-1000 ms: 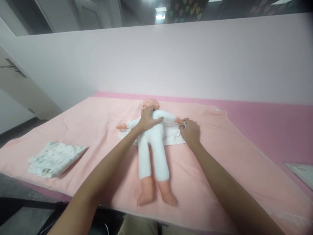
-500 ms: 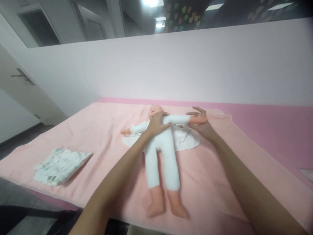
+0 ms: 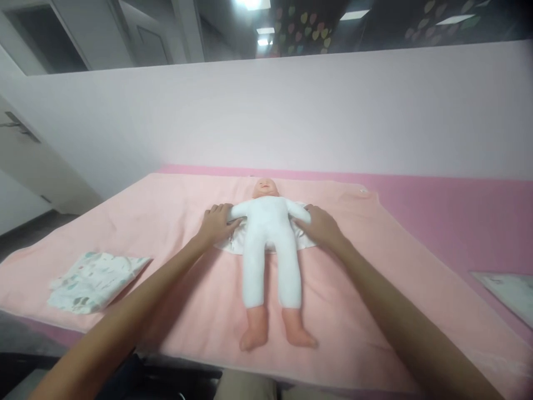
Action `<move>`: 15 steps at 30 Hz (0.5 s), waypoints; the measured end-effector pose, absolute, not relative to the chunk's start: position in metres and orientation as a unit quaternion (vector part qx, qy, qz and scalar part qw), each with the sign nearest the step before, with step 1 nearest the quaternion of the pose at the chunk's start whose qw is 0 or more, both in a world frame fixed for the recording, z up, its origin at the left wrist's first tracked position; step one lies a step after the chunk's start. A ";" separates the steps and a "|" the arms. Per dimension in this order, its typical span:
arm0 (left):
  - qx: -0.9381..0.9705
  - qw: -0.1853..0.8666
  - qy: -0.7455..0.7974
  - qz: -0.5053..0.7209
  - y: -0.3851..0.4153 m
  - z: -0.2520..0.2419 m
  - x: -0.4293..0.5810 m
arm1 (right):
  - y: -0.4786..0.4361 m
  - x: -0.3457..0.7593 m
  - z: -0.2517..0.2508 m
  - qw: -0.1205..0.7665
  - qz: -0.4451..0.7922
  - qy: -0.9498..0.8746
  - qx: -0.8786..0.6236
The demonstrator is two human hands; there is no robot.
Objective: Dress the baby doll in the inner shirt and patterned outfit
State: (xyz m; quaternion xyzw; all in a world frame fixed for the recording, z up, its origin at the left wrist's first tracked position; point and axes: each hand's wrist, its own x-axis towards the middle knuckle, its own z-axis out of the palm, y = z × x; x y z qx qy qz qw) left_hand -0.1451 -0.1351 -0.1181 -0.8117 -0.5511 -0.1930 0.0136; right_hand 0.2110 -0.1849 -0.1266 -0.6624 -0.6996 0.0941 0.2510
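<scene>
A baby doll [image 3: 270, 244] in a white suit lies on its back on a pale pink blanket [image 3: 158, 222], head toward the wall and bare feet toward me. A small white garment [image 3: 230, 246] is spread under its torso and shows at both sides. My left hand [image 3: 216, 221] is curled over the doll's arm on the left, hiding the doll's hand. My right hand [image 3: 318, 225] is closed over the doll's arm on the right, hiding it from the elbow down.
A folded patterned cloth [image 3: 94, 280] lies on the blanket at the left near the front edge. Another patterned piece [image 3: 510, 289] shows at the far right. The brighter pink tabletop [image 3: 458, 208] extends right. A pale partition wall [image 3: 266, 111] rises just behind.
My left hand left the doll's chest and moved to its left-side arm. My right hand, open under the other arm half a second ago, now covers it. The doll's arms lie lower.
</scene>
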 end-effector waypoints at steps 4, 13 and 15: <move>-0.811 0.040 -0.556 -0.175 -0.135 -0.123 -0.157 | -0.185 0.187 -0.141 0.277 0.014 -0.680 -0.679; -0.841 0.097 -0.500 -0.183 -0.141 -0.078 -0.109 | -0.197 0.256 -0.075 0.277 -0.063 -0.679 -0.677; -0.849 0.090 -0.478 -0.207 -0.144 -0.065 -0.077 | -0.210 0.289 -0.059 0.279 -0.074 -0.673 -0.681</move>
